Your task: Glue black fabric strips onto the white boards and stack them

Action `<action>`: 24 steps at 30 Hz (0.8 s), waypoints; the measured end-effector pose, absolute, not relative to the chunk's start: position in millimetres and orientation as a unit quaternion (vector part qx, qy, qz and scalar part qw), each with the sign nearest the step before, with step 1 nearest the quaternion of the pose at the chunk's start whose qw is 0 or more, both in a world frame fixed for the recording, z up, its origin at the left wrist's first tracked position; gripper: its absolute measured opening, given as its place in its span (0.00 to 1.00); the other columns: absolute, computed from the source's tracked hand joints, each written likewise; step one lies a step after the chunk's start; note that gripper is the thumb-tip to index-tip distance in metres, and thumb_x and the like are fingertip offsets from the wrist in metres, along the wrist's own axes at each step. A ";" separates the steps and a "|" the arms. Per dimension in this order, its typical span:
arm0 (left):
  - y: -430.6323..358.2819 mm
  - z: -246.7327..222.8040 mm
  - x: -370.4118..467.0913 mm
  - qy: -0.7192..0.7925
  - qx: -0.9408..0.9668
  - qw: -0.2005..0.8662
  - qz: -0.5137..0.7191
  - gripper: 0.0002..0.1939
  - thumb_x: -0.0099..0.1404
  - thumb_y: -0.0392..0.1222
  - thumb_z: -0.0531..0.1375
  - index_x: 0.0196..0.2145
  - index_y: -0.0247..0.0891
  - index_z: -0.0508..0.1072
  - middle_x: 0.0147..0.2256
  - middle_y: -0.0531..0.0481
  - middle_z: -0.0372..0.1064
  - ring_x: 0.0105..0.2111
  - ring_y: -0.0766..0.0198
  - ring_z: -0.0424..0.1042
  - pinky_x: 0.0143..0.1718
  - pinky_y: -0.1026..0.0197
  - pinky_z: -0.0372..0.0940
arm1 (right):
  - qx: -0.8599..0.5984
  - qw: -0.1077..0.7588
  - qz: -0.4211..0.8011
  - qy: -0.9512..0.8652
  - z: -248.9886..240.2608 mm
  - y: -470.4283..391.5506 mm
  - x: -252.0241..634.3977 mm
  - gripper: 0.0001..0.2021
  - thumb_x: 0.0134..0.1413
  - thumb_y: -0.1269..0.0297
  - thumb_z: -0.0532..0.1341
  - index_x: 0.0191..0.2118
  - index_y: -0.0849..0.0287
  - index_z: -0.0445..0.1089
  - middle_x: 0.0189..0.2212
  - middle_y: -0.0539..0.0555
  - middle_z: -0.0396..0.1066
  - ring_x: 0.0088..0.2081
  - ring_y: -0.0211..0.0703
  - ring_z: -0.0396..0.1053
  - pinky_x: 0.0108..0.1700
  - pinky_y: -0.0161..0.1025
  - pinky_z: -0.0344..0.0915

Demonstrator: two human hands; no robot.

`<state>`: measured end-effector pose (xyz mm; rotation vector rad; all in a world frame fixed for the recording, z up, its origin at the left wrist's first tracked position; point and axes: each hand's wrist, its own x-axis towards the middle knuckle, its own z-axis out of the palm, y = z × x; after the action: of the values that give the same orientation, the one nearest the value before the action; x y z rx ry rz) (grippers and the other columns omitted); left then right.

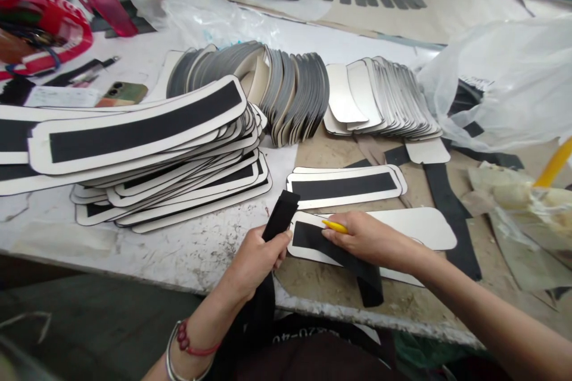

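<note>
Strips (280, 214) in closed left hand (263, 255)

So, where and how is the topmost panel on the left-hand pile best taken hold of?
Probably by its rounded right end, coming from the right, thumb on top and fingers under the edge. The topmost panel is long and thin, nothing covers it, and that end lies nearer the left hand, which would first need to release the black bundle.
</note>
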<state>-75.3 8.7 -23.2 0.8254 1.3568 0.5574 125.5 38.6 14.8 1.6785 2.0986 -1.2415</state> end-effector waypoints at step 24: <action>11.9 -25.9 -63.4 0.640 0.398 0.606 0.254 0.17 0.49 0.50 0.65 0.20 0.38 0.62 0.14 0.60 0.53 0.16 0.71 0.50 0.16 0.67 0.46 | 0.555 0.121 -0.366 0.737 18.4 34.8 128.8 0.13 0.56 0.56 0.54 0.35 0.60 0.71 0.29 0.57 0.73 0.28 0.43 0.68 0.26 0.34 0.51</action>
<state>-63.4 11.9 -25.9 0.9216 1.4804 0.5879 128.8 34.8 18.4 1.6200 2.1531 -1.0686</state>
